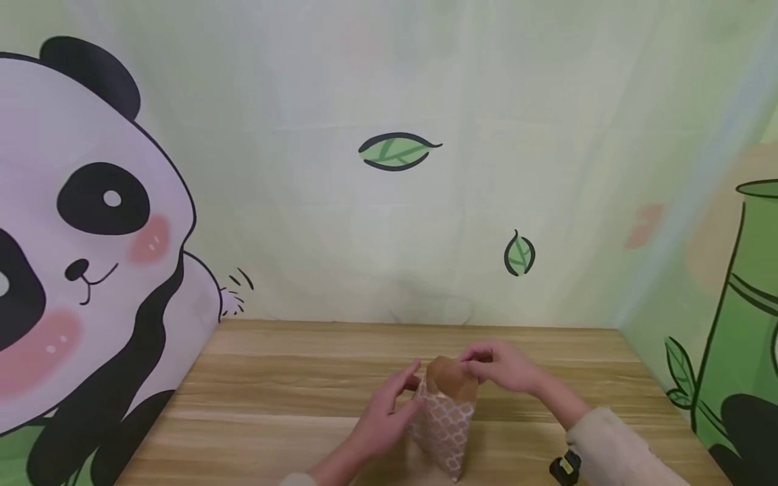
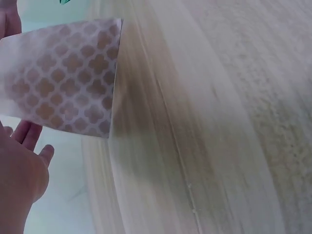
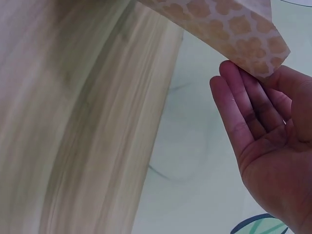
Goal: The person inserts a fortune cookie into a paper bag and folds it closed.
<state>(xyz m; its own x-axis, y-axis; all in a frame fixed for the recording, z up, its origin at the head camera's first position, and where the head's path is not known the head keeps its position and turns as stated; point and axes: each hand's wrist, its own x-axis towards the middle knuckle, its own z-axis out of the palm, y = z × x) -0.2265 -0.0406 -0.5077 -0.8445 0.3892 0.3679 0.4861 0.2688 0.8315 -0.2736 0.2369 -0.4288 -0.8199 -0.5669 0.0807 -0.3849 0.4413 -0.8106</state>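
A white-patterned paper bag [image 1: 442, 428] with a brown inside hangs or stands upright over the wooden table, its mouth spread at the top. At its left edge my left hand [image 1: 385, 412] holds it, the thumb across the front and the fingers at the side, partly hidden. My right hand [image 1: 501, 364] pinches the upper right rim between thumb and index finger. From the right wrist view, the bag's corner [image 3: 258, 48] sits in that pinch, with the other fingers [image 3: 231, 105] extended. Whether the bag's bottom touches the table cannot be told.
The wood-grain table [image 1: 273, 378] spreads around both hands. Beside the right sleeve [image 1: 614, 442] is a small black object [image 1: 565, 467] with a yellow patch. Behind stands a pale green backdrop [image 1: 292, 202] printed with a panda, leaves and bamboo.
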